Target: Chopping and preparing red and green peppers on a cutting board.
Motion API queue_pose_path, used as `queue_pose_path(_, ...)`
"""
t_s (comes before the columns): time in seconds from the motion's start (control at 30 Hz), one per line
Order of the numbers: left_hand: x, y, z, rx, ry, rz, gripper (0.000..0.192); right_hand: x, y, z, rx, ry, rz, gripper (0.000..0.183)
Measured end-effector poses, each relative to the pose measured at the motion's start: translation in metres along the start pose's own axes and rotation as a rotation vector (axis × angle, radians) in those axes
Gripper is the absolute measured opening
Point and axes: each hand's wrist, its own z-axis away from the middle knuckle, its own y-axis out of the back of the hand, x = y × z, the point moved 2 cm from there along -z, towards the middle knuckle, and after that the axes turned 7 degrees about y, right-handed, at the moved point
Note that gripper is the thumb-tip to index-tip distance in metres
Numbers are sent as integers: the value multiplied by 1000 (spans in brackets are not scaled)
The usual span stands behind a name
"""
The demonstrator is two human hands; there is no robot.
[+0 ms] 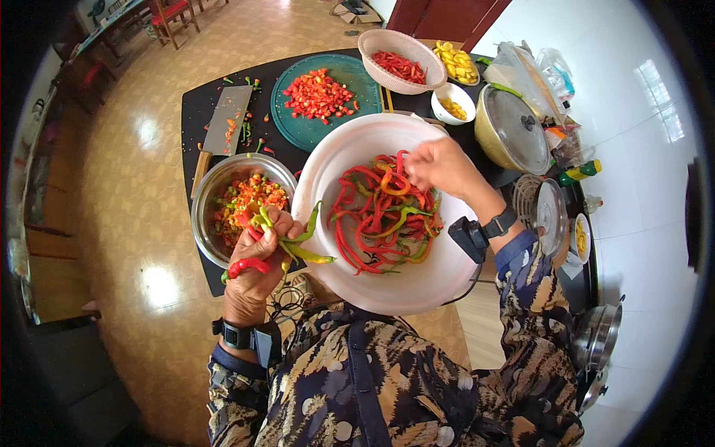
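Observation:
In front of me a wide white basin holds a heap of long chili peppers, mostly red with some green and yellowish ones. My left hand grips several chili peppers, green and red, over the gap between this basin and a steel bowl. Chopped red and green chili fills part of that bowl. Above the far right side of the heap is my right hand, blurred, with its fingertips beside a curved red pepper. Whether it pinches that pepper is hidden by the fingers.
A cleaver lies at the black table's left edge, handle towards me. Beyond the basin is a green cutting board with chopped red chili. A pink basket, a small white bowl and a lidded pot stand behind and right.

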Motion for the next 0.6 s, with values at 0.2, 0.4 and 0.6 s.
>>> queue_pose_path(0.2, -5, 5, -5, 20, 30, -42, 30, 67, -9, 31, -62, -3, 685, 41)
queue_pose_path(0.4, -14, 14, -11, 45, 80, -59, 27, 47, -26, 18, -229, -162, -553, 80)
queue_pose_path(0.6, -14, 17, -10, 39, 86, -69, 29, 5, -14, 15, -309, 129, -596, 59)
